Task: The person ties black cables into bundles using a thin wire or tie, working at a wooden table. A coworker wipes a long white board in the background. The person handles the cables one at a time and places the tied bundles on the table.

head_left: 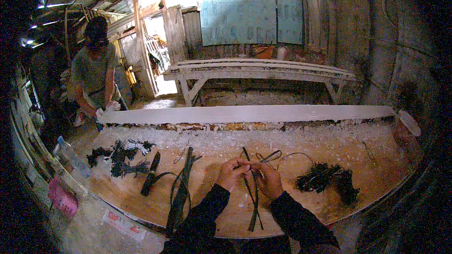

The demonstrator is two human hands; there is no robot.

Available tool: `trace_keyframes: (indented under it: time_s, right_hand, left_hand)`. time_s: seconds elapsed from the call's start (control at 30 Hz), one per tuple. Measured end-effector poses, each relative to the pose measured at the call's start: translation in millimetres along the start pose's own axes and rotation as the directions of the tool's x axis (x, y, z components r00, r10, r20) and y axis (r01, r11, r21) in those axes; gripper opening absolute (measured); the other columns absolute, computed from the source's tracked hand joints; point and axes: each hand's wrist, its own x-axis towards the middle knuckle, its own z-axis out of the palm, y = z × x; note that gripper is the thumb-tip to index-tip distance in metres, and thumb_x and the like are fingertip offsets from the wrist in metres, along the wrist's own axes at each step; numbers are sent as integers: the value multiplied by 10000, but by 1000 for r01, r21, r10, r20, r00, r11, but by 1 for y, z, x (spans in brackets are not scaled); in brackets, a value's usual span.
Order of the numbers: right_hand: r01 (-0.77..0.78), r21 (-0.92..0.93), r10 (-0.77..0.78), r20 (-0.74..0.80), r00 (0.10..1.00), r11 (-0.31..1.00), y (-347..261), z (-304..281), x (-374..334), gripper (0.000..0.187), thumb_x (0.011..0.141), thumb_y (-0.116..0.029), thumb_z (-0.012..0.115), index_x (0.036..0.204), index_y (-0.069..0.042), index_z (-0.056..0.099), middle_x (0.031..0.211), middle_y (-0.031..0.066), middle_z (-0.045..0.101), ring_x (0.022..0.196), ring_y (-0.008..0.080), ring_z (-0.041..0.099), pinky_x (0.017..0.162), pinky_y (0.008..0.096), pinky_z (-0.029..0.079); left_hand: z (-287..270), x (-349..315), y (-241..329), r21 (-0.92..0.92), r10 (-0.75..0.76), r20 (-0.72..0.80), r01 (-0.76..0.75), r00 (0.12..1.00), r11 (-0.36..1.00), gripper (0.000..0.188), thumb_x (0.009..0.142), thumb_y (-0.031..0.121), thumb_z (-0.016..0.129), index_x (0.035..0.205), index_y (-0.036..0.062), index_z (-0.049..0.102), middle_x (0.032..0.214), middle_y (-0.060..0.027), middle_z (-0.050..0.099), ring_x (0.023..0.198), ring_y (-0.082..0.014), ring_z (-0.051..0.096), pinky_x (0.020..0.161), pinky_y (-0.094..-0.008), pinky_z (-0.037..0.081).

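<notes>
While left hand (231, 173) and right hand (268, 179) pinch dark strips (255, 203), bare tabletop (233, 214) stretches to the near edge (235, 238).

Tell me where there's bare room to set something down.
Mostly bare wood lies between the right dark bundles and the right edge of the table, and between the left dark bundles and the front edge. It's crowded centrally, where the left hand and right hand hold dark strips, and white flecks litter the back.
</notes>
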Motion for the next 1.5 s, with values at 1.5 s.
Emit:
trace_keyframes:
  time_s: [1.5]
  right_hand:
    - [-346,524,375,54,925,778,-2,-4,4,101,765,-63,614,840,5,609,800,56,625,750,132,584,691,252,465]
  left_hand:
    - [14,-1,11,587,590,155,-555,792,589,341,752,56,613,1030,51,416,830,-54,602,737,-150,565,597,-242,467]
